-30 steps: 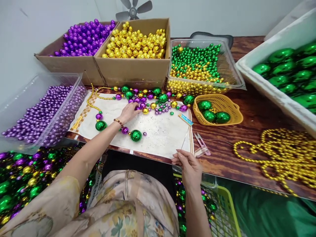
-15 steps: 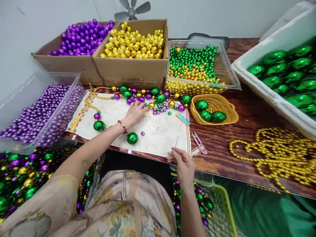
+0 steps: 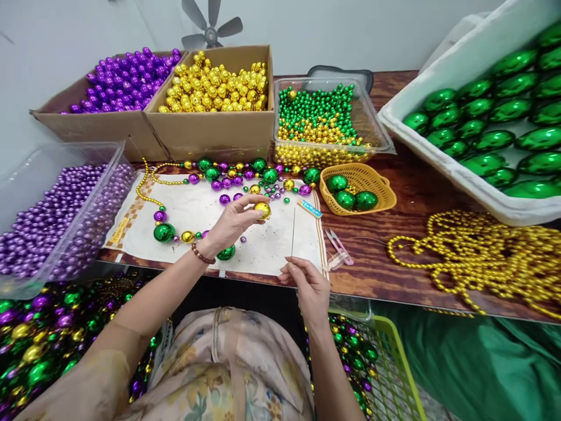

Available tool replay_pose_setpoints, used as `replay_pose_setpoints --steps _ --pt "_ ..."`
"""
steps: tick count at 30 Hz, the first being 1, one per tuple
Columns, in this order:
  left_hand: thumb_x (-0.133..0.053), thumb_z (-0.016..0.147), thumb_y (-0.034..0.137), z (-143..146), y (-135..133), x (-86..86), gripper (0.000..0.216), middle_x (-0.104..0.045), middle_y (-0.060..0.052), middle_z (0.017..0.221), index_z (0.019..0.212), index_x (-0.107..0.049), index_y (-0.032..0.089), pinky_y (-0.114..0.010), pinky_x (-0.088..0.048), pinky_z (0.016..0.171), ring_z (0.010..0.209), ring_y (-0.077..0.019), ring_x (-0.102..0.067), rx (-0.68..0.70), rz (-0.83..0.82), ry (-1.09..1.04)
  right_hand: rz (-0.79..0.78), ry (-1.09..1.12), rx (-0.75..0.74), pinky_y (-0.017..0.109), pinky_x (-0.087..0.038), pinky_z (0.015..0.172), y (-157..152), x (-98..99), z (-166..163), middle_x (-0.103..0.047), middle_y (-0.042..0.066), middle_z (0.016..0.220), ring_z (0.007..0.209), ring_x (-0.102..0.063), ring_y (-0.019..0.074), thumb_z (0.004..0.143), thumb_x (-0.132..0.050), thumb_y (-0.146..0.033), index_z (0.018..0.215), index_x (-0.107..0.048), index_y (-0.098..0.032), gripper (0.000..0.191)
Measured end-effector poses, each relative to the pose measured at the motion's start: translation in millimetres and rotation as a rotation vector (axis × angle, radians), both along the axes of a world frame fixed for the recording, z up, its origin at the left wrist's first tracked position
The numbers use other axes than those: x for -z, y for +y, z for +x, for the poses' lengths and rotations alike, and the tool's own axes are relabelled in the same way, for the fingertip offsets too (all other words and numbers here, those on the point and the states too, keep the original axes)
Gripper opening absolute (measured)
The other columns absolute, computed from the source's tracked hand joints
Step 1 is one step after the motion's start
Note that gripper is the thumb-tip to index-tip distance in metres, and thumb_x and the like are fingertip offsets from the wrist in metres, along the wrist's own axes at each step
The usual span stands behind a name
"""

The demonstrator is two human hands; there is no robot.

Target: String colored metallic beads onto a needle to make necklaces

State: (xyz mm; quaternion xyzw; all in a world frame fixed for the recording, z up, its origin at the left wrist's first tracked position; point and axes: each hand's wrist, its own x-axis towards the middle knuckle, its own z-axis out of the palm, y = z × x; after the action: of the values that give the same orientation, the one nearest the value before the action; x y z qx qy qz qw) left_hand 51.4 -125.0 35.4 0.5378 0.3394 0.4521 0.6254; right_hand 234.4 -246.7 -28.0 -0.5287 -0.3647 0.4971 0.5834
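Observation:
A shiny gold bead is pinched between the fingertips of my left hand, raised over the white cloth. My right hand, at the cloth's front edge, grips the lower end of a long thin needle that points upward. Below my left wrist lies a large green bead, partly covered by it. A strung run of beads curves along the cloth's left side. Loose purple beads and small mixed beads lie behind my left hand.
Boxes of purple beads and gold beads stand at the back. A yellow basket holds green beads. Pink-handled snips lie beside the cloth. Gold bead strands and a foam box of green ovals are at right.
My left hand has lifted off the bead pile and come toward me, now with a gold bead in its fingers. My right hand keeps its hold on the needle. The camera view has shifted slightly.

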Motion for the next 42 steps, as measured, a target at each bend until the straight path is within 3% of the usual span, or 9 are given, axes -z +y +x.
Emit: replay_pose_setpoints --steps 4,10,20,24,30,35,42 --pt "-0.077 0.083 0.031 20.3 -28.0 -0.3 0.037 -0.069 -0.005 0.110 0.118 -0.066 0.025 -0.029 -0.054 0.083 0.095 -0.0151 -0.064 -0.162 0.165 0.019 0.070 -0.023 0.005 0.028 -0.059 0.058 1.3 -10.2 -7.7 -0.072 0.002 0.072 0.057 -0.069 0.0143 0.086 -0.072 -0.039 0.095 -0.075 -0.018 0.023" --pt "-0.077 0.085 0.029 25.1 -41.8 8.7 0.028 -0.069 -0.005 0.111 0.112 -0.072 0.026 -0.029 -0.051 0.084 0.097 -0.0154 -0.062 -0.297 0.423 0.126 0.103 -0.036 0.000 0.027 -0.059 0.057 -11.9 -7.6 -13.1 -0.072 0.001 0.072 0.057 -0.068 0.0139 0.090 -0.069 -0.035 0.098 -0.075 -0.019 0.019" --pt "-0.076 0.086 0.026 19.6 -43.1 12.9 0.032 -0.071 -0.006 0.113 0.118 -0.074 0.031 -0.030 -0.051 0.084 0.100 -0.0169 -0.064 -0.337 0.500 0.140 0.133 -0.085 0.025 0.028 -0.059 0.057 -27.1 4.6 -16.7 -0.073 0.001 0.073 0.057 -0.068 0.0139 0.092 -0.067 -0.032 0.099 -0.077 -0.021 0.017" --pt "-0.077 0.085 0.028 18.7 -43.3 8.8 0.030 -0.071 -0.006 0.111 0.115 -0.076 0.031 -0.029 -0.052 0.084 0.100 -0.0159 -0.064 -0.351 0.439 0.065 0.156 -0.113 0.018 0.027 -0.059 0.057 -30.4 8.7 -17.0 -0.072 0.001 0.074 0.056 -0.068 0.0133 0.093 -0.066 -0.030 0.098 -0.077 -0.021 0.015" --pt "-0.080 0.081 0.035 16.5 -36.6 3.8 0.026 -0.074 -0.004 0.111 0.106 -0.079 0.029 -0.033 -0.056 0.088 0.100 -0.0169 -0.067 -0.337 0.205 -0.092 0.174 -0.151 -0.049 0.028 -0.059 0.054 -39.4 16.0 -23.6 -0.072 0.001 0.073 0.054 -0.068 0.0145 0.093 -0.066 -0.030 0.096 -0.077 -0.021 0.014" --pt "-0.074 0.085 0.037 12.0 -28.8 -0.8 0.021 -0.075 -0.005 0.107 0.105 -0.078 0.029 -0.035 -0.055 0.080 0.092 -0.0167 -0.068 -0.281 0.029 -0.158 0.149 -0.135 -0.081 0.027 -0.059 0.052 -44.1 17.9 -30.7 -0.072 0.001 0.071 0.053 -0.067 0.0143 0.093 -0.065 -0.032 0.096 -0.076 -0.021 0.016" --pt "-0.077 0.082 0.035 11.0 -33.1 -7.0 0.023 -0.075 -0.004 0.111 0.103 -0.078 0.027 -0.033 -0.053 0.081 0.094 -0.0168 -0.069 -0.222 -0.096 -0.237 0.132 -0.112 -0.086 0.026 -0.058 0.052 -41.9 19.7 -32.9 -0.072 0.001 0.072 0.054 -0.067 0.0136 0.092 -0.066 -0.032 0.096 -0.076 -0.021 0.016"
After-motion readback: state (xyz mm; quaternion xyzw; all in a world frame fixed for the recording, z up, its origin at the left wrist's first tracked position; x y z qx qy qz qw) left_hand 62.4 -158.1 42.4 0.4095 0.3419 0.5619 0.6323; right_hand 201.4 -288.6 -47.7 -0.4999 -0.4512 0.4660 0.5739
